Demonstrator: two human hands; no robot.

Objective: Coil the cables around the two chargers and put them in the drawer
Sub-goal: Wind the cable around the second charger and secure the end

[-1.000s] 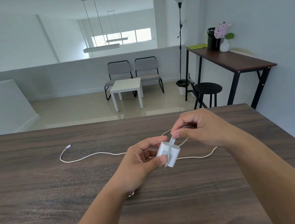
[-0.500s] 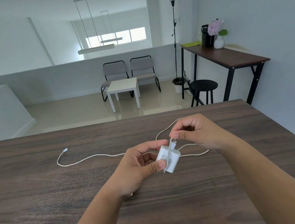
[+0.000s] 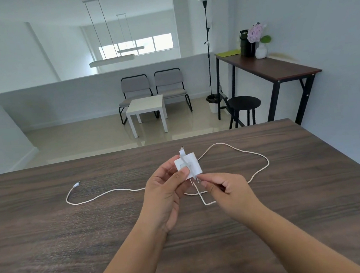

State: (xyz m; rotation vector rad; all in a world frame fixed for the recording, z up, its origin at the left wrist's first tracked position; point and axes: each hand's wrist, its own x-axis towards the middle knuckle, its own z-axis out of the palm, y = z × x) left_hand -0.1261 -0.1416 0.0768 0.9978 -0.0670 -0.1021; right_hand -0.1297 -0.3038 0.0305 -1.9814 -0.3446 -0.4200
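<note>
- A white charger (image 3: 188,165) is held above the dark wood-grain worktop (image 3: 53,232) by the left hand (image 3: 165,193); it is pinched between the thumb, pressed on the near face, and the fingers curled behind.
- The charger's two metal prongs are pointed down and toward the viewer, just beside the right hand (image 3: 226,192).
- A white cable (image 3: 251,152) is laid once across the charger's face; its connector end is seen projecting above the top edge of the charger.
- The cable is pinched just below the prongs by the curled fingers of the right hand.
- From the right hand the cable is run down to a sharp bend, then in a wide loop on the worktop to the right and behind the charger.
- The remaining length is trailed leftward across the worktop, ending in a small plug (image 3: 77,184) well apart from both hands.
- Beyond the worktop edge, a white side table (image 3: 147,105) with two grey chairs (image 3: 152,84) behind it is noted, and a black stool (image 3: 244,103) beside a tall dark table (image 3: 277,68).
</note>
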